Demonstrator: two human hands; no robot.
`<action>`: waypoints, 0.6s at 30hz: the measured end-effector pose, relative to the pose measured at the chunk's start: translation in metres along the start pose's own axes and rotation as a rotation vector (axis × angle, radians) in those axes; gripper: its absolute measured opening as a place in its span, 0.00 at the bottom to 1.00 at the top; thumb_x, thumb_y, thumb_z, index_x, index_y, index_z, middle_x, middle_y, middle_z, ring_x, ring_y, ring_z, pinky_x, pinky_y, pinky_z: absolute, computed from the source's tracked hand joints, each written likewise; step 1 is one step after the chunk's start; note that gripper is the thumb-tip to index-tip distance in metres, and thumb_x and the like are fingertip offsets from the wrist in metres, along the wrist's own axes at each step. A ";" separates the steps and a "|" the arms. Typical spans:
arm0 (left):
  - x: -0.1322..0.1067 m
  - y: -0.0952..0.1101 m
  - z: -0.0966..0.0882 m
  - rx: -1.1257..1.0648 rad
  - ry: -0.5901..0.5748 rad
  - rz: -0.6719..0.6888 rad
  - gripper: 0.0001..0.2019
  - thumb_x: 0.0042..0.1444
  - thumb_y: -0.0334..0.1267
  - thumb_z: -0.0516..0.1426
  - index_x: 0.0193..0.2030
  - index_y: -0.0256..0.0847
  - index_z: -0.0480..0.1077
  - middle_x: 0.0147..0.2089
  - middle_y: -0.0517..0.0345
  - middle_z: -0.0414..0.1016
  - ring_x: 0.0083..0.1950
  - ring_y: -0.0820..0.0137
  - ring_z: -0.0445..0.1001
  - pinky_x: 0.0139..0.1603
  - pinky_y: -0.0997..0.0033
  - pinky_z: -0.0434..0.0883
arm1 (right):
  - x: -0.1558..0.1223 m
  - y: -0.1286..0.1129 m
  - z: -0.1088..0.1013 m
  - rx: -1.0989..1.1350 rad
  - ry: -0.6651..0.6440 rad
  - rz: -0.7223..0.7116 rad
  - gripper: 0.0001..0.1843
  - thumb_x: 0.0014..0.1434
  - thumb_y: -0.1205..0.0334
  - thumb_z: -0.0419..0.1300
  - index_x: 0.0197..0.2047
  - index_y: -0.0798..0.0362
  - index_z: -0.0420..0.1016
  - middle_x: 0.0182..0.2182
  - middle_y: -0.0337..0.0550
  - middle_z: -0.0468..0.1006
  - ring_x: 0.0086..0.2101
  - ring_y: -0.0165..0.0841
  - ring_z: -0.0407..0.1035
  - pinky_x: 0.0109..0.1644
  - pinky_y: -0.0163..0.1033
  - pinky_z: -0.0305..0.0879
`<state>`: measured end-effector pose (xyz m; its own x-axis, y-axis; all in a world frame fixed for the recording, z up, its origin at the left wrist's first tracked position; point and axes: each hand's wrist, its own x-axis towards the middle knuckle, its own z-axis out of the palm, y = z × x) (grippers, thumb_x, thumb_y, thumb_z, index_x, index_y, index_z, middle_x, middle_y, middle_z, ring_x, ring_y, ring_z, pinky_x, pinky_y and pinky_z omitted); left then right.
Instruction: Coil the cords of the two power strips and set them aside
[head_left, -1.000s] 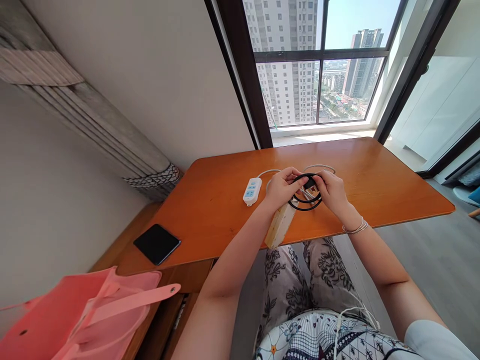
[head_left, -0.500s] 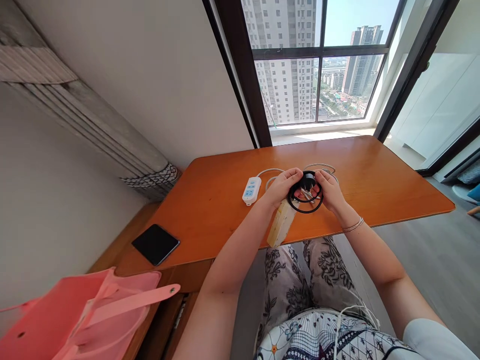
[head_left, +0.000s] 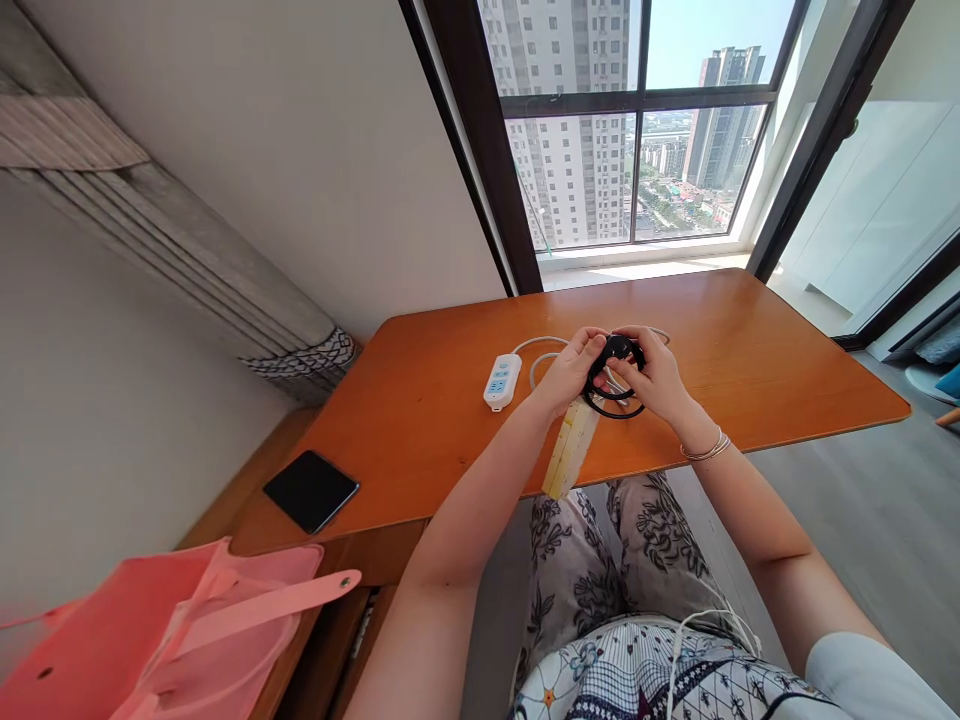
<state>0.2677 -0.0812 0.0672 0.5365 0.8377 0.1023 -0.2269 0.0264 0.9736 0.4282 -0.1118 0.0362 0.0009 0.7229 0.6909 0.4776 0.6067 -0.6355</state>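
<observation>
My left hand (head_left: 576,366) and my right hand (head_left: 654,378) are both closed on a coiled black power cord (head_left: 616,414) above the table. A dark plug (head_left: 619,347) shows at the top of the coil, between my fingers. From beneath my left hand, a pale, yellowish long block (head_left: 571,450), like an old power strip, slants toward the table's near edge; I cannot tell how it joins the cord. Left of my hands lies a small white power strip (head_left: 502,382) with blue sockets. Its white cable (head_left: 541,340) runs behind my hands.
The orange-brown table (head_left: 420,420) bears a black tablet or phone (head_left: 310,491) at its left. A pink bag (head_left: 172,625) is at the lower left. A window (head_left: 637,170) stands beyond the table, and a gathered curtain (head_left: 225,260) hangs at the left.
My right hand has shifted inward and up, its fingers now across the plug and coil. The cord loops have drawn closer, and the yellowish block has swung slightly right.
</observation>
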 end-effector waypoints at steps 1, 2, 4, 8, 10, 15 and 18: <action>0.000 -0.001 0.000 0.012 -0.002 0.002 0.33 0.42 0.67 0.67 0.42 0.42 0.66 0.27 0.69 0.69 0.20 0.80 0.65 0.23 0.77 0.70 | -0.001 -0.001 0.001 -0.022 0.017 0.026 0.19 0.64 0.46 0.62 0.51 0.50 0.72 0.45 0.48 0.78 0.45 0.41 0.71 0.51 0.47 0.69; -0.001 -0.001 0.001 0.025 -0.001 0.001 0.33 0.42 0.67 0.67 0.42 0.42 0.67 0.27 0.68 0.69 0.20 0.80 0.66 0.23 0.76 0.70 | -0.001 -0.001 0.002 -0.039 0.038 0.048 0.19 0.64 0.45 0.61 0.50 0.50 0.72 0.44 0.48 0.78 0.44 0.42 0.71 0.50 0.47 0.68; -0.001 -0.003 0.000 0.051 -0.002 -0.005 0.32 0.43 0.67 0.67 0.42 0.42 0.67 0.28 0.67 0.70 0.21 0.79 0.67 0.24 0.76 0.70 | -0.002 -0.002 0.004 -0.057 0.085 0.081 0.19 0.64 0.44 0.61 0.47 0.49 0.71 0.43 0.48 0.78 0.44 0.42 0.71 0.49 0.47 0.67; -0.002 -0.004 -0.002 0.103 -0.055 0.019 0.29 0.48 0.64 0.66 0.44 0.42 0.67 0.27 0.65 0.72 0.23 0.77 0.69 0.27 0.76 0.70 | 0.001 0.001 0.006 -0.026 0.154 0.135 0.20 0.62 0.41 0.61 0.43 0.49 0.69 0.38 0.45 0.76 0.39 0.40 0.70 0.44 0.44 0.66; -0.003 -0.002 -0.001 0.139 -0.081 0.044 0.28 0.47 0.59 0.68 0.45 0.43 0.67 0.27 0.66 0.71 0.25 0.76 0.70 0.29 0.76 0.71 | 0.006 0.002 0.006 0.019 0.180 0.175 0.20 0.61 0.41 0.62 0.42 0.49 0.67 0.36 0.42 0.74 0.36 0.36 0.69 0.41 0.41 0.66; -0.006 0.000 0.002 0.239 -0.035 0.098 0.23 0.48 0.50 0.70 0.43 0.43 0.67 0.26 0.69 0.68 0.23 0.77 0.68 0.28 0.75 0.71 | 0.010 0.000 0.007 0.159 0.194 0.222 0.25 0.54 0.38 0.68 0.40 0.49 0.67 0.36 0.40 0.73 0.36 0.34 0.69 0.41 0.39 0.68; -0.006 -0.003 0.001 0.180 0.053 0.162 0.21 0.51 0.50 0.68 0.44 0.43 0.66 0.25 0.68 0.68 0.22 0.77 0.66 0.26 0.75 0.68 | -0.001 -0.004 0.007 0.434 0.113 0.295 0.32 0.55 0.33 0.66 0.51 0.47 0.69 0.47 0.45 0.75 0.42 0.36 0.73 0.45 0.41 0.72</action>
<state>0.2659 -0.0863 0.0639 0.4605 0.8505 0.2542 -0.1557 -0.2046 0.9664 0.4203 -0.1123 0.0356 0.1859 0.8577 0.4793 0.0357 0.4816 -0.8756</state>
